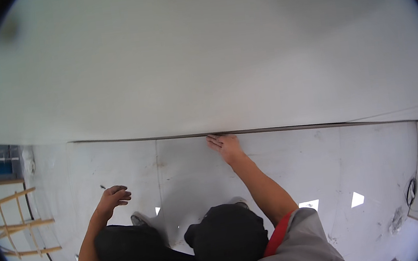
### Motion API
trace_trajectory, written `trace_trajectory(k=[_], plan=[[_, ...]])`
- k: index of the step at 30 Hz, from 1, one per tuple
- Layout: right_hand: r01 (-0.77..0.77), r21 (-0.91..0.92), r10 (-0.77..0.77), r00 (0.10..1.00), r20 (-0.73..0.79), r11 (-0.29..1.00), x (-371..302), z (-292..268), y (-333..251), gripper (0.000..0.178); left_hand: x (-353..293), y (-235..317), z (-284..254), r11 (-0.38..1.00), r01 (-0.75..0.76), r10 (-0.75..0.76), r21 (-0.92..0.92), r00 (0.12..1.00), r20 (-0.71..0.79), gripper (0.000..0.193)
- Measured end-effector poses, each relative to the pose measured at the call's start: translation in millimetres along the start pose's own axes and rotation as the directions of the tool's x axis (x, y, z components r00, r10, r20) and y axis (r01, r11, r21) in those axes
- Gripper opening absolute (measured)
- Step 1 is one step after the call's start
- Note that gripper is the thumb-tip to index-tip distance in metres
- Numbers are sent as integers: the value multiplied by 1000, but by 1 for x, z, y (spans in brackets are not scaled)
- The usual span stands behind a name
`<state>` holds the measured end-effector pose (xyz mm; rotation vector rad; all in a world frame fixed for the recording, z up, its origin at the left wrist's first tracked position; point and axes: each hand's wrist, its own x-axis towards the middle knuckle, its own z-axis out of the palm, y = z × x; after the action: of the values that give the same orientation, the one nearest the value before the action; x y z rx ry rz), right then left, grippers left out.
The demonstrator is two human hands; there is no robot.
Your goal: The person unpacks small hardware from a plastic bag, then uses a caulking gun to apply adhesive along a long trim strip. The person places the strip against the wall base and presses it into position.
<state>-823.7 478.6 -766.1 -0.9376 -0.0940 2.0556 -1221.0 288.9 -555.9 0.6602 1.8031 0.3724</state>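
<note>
A long, thin dark strip runs along the line where the large pale wall panel meets the light grey floor. My right hand is stretched forward to this line. Its fingers lie flat and slightly apart, with their tips at the strip's lower edge. To the left, my left hand hangs in front of my bent knee, its fingers loosely bent and apart, with no object visible in it. A small dark bit shows on the floor just beyond that hand.
Wooden frames like ladders stand at the far left. A black coiled cable lies by the right side wall. Crumpled clear plastic sits near it. Bright light patches fall on the floor. My dark-trousered knee is raised at the lower left.
</note>
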Motion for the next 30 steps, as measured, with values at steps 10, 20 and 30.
trace_trajectory(k=[10, 20, 30], plan=[[171, -311, -244, 946, -212, 935, -86, -130, -187, 32, 5, 16, 12, 992, 53, -62, 111, 995, 82, 49], [605, -380, -698, 464, -546, 700, -113, -285, -306, 30, 4, 20, 13, 992, 72, -77, 109, 996, 49, 44], [-293, -951, -905, 423, -34, -101, -26, -231, -154, 21, -7, 91, 73, 983, 8, -56, 182, 964, 262, 33]])
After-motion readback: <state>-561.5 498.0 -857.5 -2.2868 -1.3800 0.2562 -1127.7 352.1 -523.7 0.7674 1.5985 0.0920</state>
